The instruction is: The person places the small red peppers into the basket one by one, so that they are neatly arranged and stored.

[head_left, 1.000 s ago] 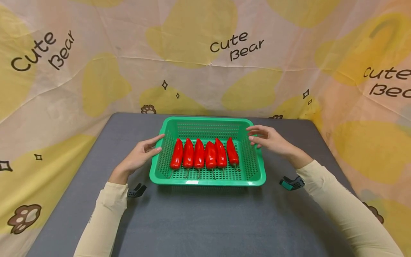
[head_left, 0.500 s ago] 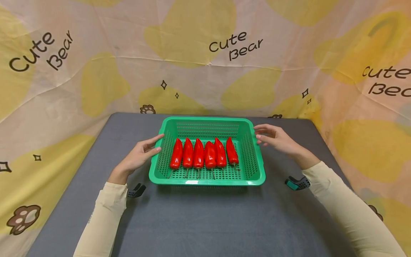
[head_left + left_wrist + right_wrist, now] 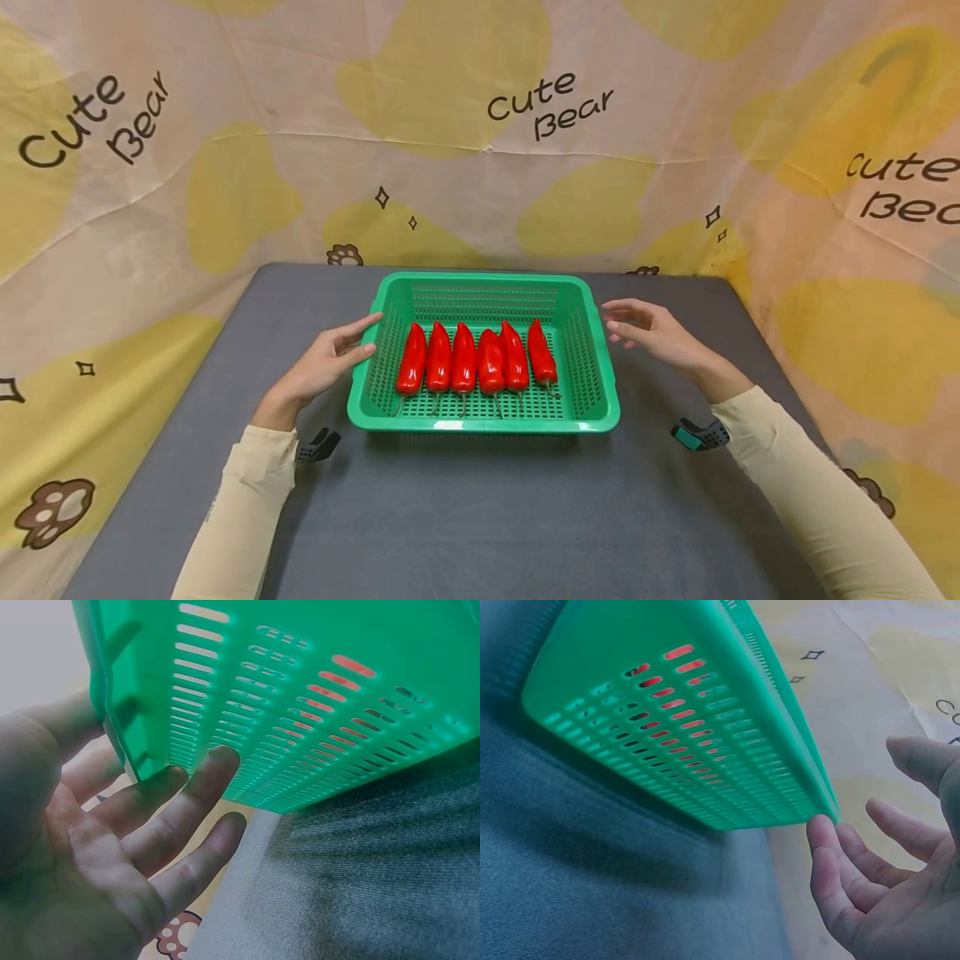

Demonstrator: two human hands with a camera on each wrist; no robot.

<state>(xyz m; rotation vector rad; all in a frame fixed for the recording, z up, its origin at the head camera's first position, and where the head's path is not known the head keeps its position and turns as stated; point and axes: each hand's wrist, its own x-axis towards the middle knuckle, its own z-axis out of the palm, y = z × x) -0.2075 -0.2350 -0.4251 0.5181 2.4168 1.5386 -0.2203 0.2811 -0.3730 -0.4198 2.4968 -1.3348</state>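
A green perforated plastic basket (image 3: pixel 483 426) holds a row of several red peppers (image 3: pixel 463 358), their stems pointing toward me. The rightmost pepper (image 3: pixel 542 354) lies a little apart from the others. At the basket's left side, my left hand (image 3: pixel 322 367) touches the rim with thumb and forefinger. In the left wrist view its other fingers (image 3: pixel 187 802) extend loosely beside the slotted wall (image 3: pixel 247 697), not curled round it. My right hand (image 3: pixel 656 333) is off the basket's right side, fingers loosely bent and holding nothing. Red shows through the slots (image 3: pixel 682 712) in the right wrist view.
The basket stands toward the back of a grey table (image 3: pixel 480 517). A printed cloth (image 3: pixel 450 183) hangs behind it and on both sides. Dark straps (image 3: pixel 318 446) are worn at the wrists, over pale sleeves (image 3: pixel 247 508).
My right hand has moved right, from over the basket's right rim to clear of it. The left hand, basket and peppers stay in place.
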